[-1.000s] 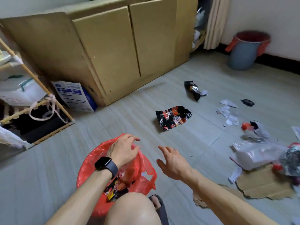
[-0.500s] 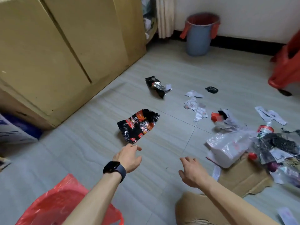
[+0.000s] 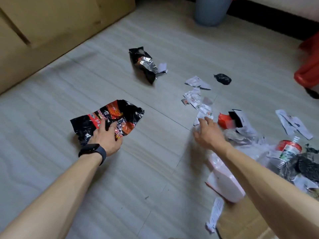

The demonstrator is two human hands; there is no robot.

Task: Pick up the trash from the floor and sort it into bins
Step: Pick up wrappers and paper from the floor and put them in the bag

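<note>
Since 0.5 s ago the left hand (image 3: 105, 137) has reached forward and landed on the black-and-red wrapper (image 3: 112, 114), which it was short of then. The right hand (image 3: 208, 133) has gone out toward the paper scraps (image 3: 195, 99).

Left hand: fingers stretched out and laid flat on the wrapper's near edge, not curled round it. A dark watch (image 3: 92, 150) sits on that wrist. The wrapper lies crumpled on the grey floor (image 3: 155, 169), at 9 o'clock from the view's middle.

Right hand: open, fingers spread and blurred, its tips at the nearest scrap; whether they touch it I cannot tell.

From the wrapper, a black foil bag (image 3: 145, 64) lies at 1 o'clock, well apart. The scraps run in a loose line at 3 o'clock from that bag, with a small black wad (image 3: 222, 78) just beyond them. A red-and-black packet (image 3: 227, 119) sits just beside the right hand at 2 o'clock.

At 4 o'clock of the view a pale plastic pack (image 3: 226, 185) lies partly under the right forearm, on brown cardboard (image 3: 241, 221). A bottle with a red label (image 3: 290, 149) lies in mixed litter near it.

A blue bin (image 3: 212, 11) stands at 12 o'clock, a red bin (image 3: 309, 66) at 2 o'clock by the edge, and a tan cabinet (image 3: 51, 23) at 10 o'clock.
</note>
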